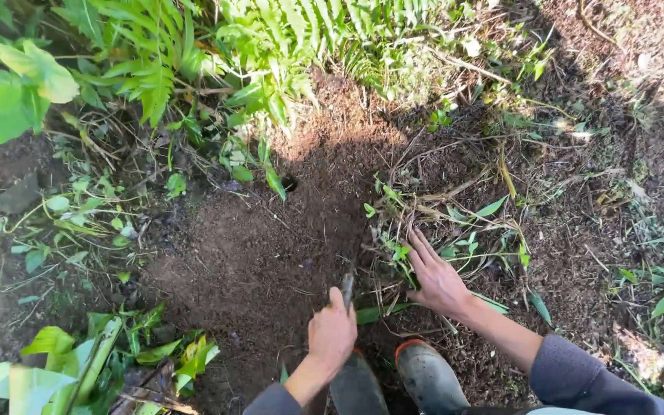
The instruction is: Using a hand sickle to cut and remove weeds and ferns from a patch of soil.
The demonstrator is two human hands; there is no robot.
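My left hand is closed around the handle of a small dark tool whose tip points into the loose brown soil. My right hand lies flat with fingers spread on a clump of small weeds and dry stems, pressing on them without gripping. Both hands work close together just ahead of my two rubber boots, which stand on the dirt at the bottom of the view.
Ferns and broad green leaves crowd the top and left. Cut leafy stalks lie at the lower left. A small hole shows in the soil. Grass blades and dry twigs scatter to the right.
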